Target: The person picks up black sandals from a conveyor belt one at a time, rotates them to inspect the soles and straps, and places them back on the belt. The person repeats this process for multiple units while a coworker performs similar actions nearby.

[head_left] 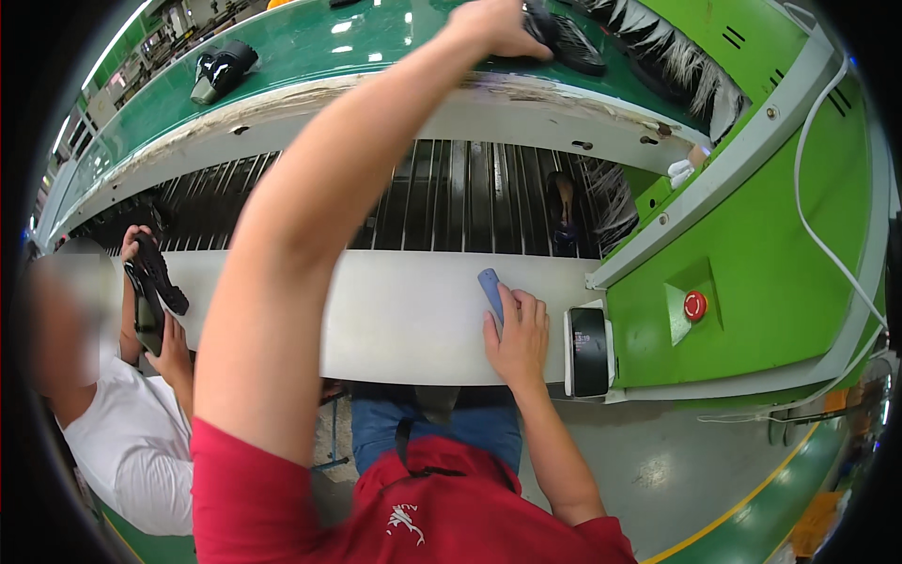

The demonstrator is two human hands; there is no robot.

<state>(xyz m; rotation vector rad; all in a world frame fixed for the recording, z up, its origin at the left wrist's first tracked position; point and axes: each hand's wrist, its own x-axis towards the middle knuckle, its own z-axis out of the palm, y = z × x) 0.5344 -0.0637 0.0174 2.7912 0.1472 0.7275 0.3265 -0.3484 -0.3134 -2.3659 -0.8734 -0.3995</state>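
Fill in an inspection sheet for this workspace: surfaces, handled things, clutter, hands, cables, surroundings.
Surfaces: smooth white bench top; glossy green platform beyond, its front edge worn and flaking.
Handled things: light-blue oblong bar on the bench; black shoes on the platform.
Clutter: glossy black footwear at the platform's left; one dark shoe on the dark slatted rack.
Hands: left hand at the black shoes, grip unclear; right hand holds the bar.
Cables: thin white cable hangs along the green metal machine.
Surroundings: co-worker in a white shirt at left, holding black footwear; round red button on the machine.
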